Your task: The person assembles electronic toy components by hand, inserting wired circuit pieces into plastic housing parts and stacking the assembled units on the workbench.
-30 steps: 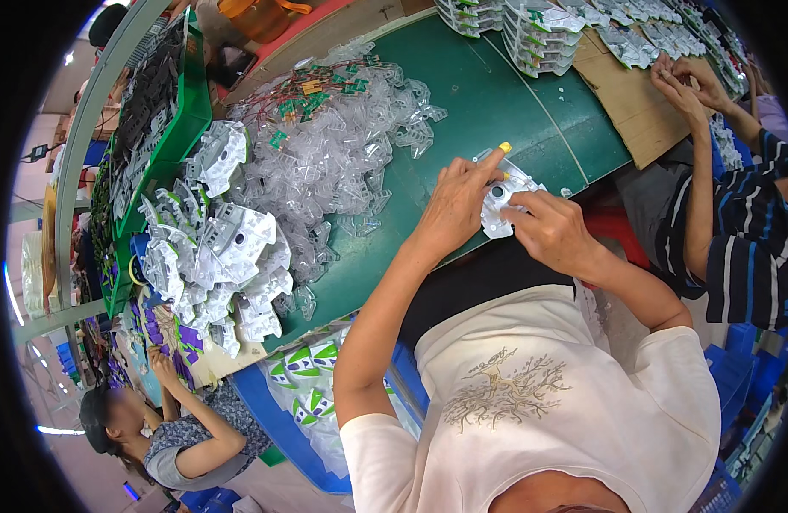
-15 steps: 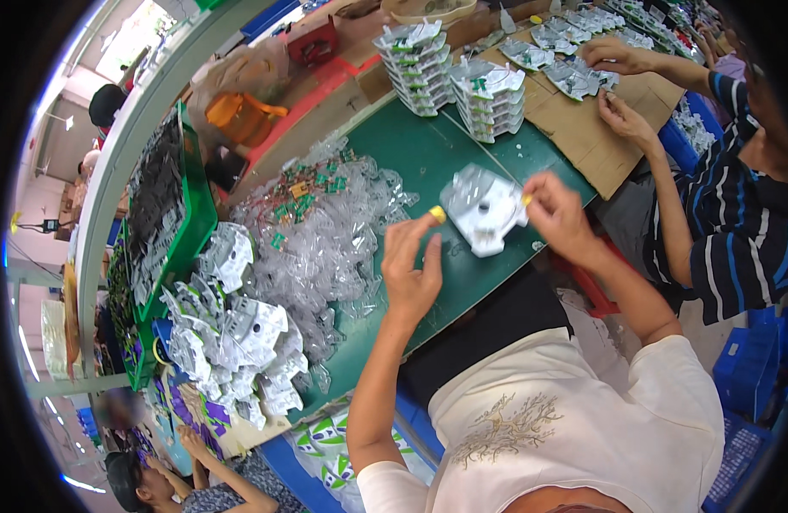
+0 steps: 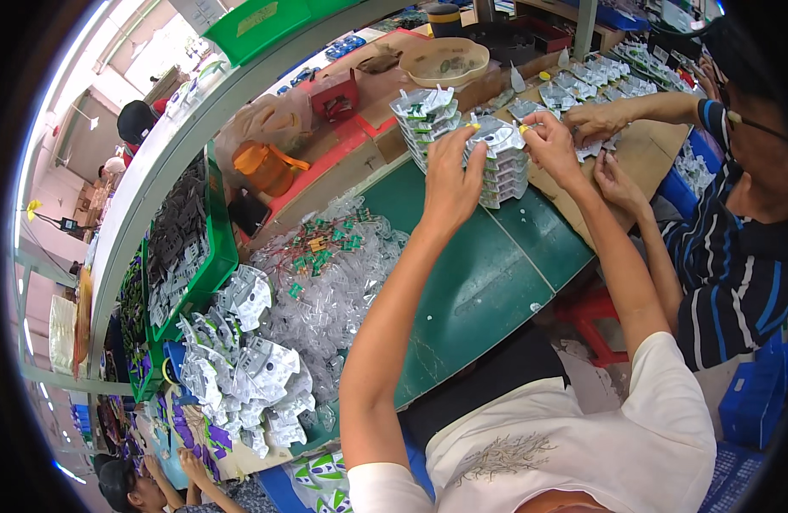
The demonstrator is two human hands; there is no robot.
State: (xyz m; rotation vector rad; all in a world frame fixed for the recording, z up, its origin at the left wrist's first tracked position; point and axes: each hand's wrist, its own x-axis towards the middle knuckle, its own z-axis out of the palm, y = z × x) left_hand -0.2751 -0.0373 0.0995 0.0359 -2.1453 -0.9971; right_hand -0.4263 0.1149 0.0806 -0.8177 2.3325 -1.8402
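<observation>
My left hand and my right hand reach up to the far side of the green bench. Between them is a white and grey plastic housing, level with the top of a stack of like housings. The fingers of both hands hold it by opposite edges, and yellow covers show on some fingertips. Whether it rests fully on the stack I cannot tell. A second stack of housings stands just left of my left hand.
Clear plastic pieces with small green parts are heaped on the bench. Loose white housings lie nearer left, by a green bin. At right a co-worker's hands handle parts over cardboard.
Both hands have moved away from me with the housing, from over the bench to the stack top. My left hand, apart from the housing before, now grips its edge. The whole view has shifted.
</observation>
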